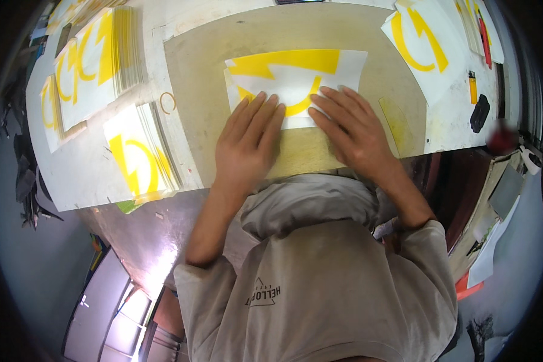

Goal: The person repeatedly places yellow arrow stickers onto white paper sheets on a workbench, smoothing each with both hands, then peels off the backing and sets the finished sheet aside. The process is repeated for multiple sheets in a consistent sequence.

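A white sheet with a yellow printed shape (295,62) lies on a grey-beige work mat (199,48) in front of me. Its lower edge looks folded or layered over another sheet. My left hand (250,136) rests flat on the sheet's near left part, fingers stretched out. On the near right part lies my right hand (350,130), its fingers also extended and pressed down on the paper. Neither hand grips anything. The fingers cover some of the yellow curve between them.
Stacks of similar yellow-and-white sheets (105,54) stand at the far left, with a smaller stack (140,151) nearer. More sheets (419,42) lie at the right, by a red pen (484,39), a yellow lighter (473,87) and a black object (479,113). A thin yellowish piece (395,123) lies beside my right hand.
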Demonstrator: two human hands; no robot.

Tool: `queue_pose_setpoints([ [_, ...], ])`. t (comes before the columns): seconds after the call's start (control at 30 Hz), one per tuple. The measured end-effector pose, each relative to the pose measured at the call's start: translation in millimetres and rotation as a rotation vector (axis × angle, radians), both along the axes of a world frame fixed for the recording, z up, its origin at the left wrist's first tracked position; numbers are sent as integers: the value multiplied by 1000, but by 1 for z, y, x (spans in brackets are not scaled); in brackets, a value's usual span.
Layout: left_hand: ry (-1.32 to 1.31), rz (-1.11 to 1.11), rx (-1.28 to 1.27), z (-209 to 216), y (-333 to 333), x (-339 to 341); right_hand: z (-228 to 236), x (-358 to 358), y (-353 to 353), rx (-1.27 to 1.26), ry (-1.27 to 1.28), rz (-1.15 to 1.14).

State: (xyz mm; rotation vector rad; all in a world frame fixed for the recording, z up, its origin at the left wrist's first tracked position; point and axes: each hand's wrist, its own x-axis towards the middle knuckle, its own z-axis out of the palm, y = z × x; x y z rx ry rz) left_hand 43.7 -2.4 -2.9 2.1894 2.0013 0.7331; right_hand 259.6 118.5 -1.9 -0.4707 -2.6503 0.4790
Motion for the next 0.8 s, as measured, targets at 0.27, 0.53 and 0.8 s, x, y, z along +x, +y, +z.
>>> queue_pose_setpoints([
  [0.27,-42,16,-94,-3,-19,18,-8,7,-22,-134,-55,-10],
  [0.53,-58,42,-66,-6,-22,20,-10,8,-23,-133,-42,-14],
  [0.8,-31,61,-49,-10,-24,22,-10,8,-23,-147,-55,-29],
])
